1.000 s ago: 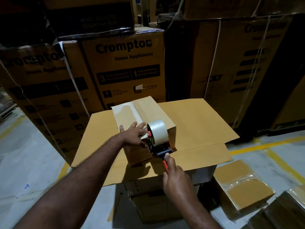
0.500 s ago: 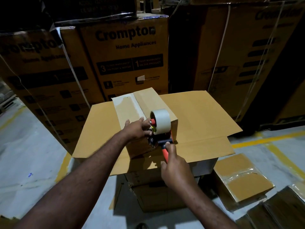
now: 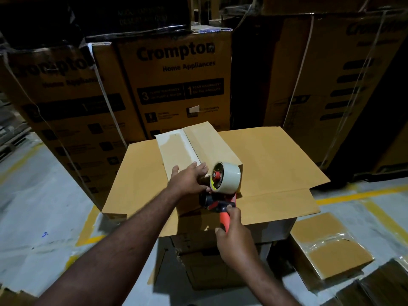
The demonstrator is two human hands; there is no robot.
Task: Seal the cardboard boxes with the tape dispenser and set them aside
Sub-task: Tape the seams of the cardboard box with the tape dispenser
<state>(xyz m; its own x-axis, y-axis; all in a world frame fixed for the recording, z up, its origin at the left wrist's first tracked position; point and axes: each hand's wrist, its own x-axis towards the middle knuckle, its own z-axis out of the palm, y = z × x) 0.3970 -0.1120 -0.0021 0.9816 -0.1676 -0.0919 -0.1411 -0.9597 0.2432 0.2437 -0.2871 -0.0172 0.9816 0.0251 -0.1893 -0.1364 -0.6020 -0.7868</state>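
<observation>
A small cardboard box (image 3: 212, 146) with closed top flaps lies on a big sheet-like carton top (image 3: 276, 164). My left hand (image 3: 187, 180) presses flat on the box's near end, fingers straight, beside the dispenser. My right hand (image 3: 235, 241) grips the orange handle of the tape dispenser (image 3: 223, 188). Its pale tape roll sits against the box's near edge, over the seam between the flaps. A strip of clear tape runs along the left flap.
Tall printed appliance cartons (image 3: 178, 80) stand stacked close behind and on both sides. On the floor at the right lie taped small boxes (image 3: 329, 244). Yellow floor lines (image 3: 357, 193) cross the grey concrete. A lower carton (image 3: 209, 268) supports the work surface.
The dispenser has shifted slightly back toward me along the box's near end, and my left hand has stayed pressing beside it. My head has moved nearer.
</observation>
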